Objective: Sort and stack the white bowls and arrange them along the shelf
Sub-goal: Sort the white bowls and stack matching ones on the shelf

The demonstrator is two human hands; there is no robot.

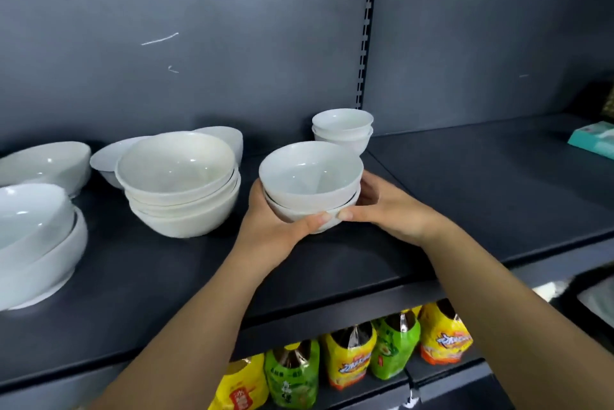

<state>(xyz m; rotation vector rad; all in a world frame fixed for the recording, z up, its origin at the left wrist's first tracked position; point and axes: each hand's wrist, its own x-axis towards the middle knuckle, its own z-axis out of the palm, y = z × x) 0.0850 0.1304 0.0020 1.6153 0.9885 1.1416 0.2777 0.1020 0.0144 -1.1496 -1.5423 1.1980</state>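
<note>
Both my hands cup a short stack of medium white bowls (310, 183) near the middle of the dark shelf (465, 183). My left hand (275, 230) grips its left side and base, my right hand (388, 207) its right side. Behind it stands a stack of two small white bowls (342, 129). To the left sits a stack of three larger bowls (181, 183), with more bowls (109, 157) behind it. At the far left are wide bowls, one stack (36, 243) at the front and one bowl (46, 164) further back.
The shelf's back panel has a slotted upright (367, 27). A teal box (594, 142) lies at the far right of the shelf. Yellow and green snack bags (352, 356) fill the shelf below the front edge.
</note>
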